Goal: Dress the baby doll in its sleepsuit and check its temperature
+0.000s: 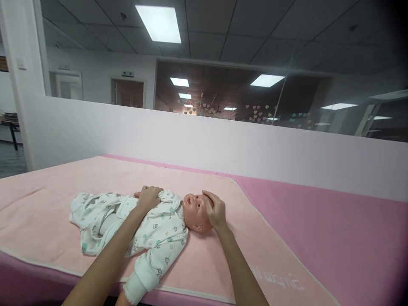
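A baby doll (162,227) lies on its back on a pale pink mat (197,265), its head to the right. It wears a white printed outfit; its near sleeve hangs towards the mat's front edge. My left hand (149,198) lies across the doll's far side at the chest, fingers curled over the far sleeve. A bit of reddish skin shows beside that hand, perhaps the doll's own hand. Cupped on the top of the doll's head (195,214) is my right hand (216,210), fingers stretched along the forehead. The doll's mouth and eyes are open.
Beneath the mat is a darker pink padded surface (334,221), showing at right and along the front. A low white wall (207,142) with glass above runs behind it. White lettering (277,278) marks the mat's near right corner. A dark-legged table (11,127) stands far left.
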{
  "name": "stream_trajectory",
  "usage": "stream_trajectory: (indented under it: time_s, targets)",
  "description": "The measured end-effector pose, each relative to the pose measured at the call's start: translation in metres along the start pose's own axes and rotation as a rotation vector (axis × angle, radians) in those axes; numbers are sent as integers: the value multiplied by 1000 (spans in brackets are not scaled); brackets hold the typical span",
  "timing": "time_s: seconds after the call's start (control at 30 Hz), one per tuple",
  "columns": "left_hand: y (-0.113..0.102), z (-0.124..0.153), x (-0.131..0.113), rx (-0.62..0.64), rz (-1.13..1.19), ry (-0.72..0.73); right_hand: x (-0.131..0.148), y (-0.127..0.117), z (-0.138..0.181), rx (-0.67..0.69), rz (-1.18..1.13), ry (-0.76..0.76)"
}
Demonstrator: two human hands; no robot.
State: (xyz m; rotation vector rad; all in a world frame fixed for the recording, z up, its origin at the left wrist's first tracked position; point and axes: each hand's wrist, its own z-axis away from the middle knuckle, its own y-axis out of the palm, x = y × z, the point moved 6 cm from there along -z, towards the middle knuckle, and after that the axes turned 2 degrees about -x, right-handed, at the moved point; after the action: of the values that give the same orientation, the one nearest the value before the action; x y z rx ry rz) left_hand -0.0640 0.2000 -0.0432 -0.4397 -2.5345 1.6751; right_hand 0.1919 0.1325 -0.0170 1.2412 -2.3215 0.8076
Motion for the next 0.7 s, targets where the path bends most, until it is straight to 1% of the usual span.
stream_trajectory:
  time_s: [0.03,0.1,0.27,0.37,0.5,0.57,0.6,0.63,0.67,0.7]
  targets:
    - [0,0,0,1,-3,-3,1,5,1,61,-3,-8]
    - [0,0,1,0,-9,-10,-4,9,2,116,-47,45]
    - [1,0,1,-6,-7,-12,-33,15,3,132,-316,294]
    - [0,1,0,-8,-3,-9,-40,18,7,188,-510,443]
    - [0,1,0,5,0,-15,-31,21,22,378,-738,674]
    - [0,2,0,6,1,-18,-22,19,29,457,-837,738]
    - [-1,2,0,5,1,-17,-19,18,31,477,-868,747]
    - [-1,2,-1,4,2,-15,-19,15,32,466,-876,738]
    - [-1,2,-1,5,3,-12,-22,11,32,428,-858,722]
    - [-1,2,-1,5,3,-10,-29,7,31,358,-818,697]
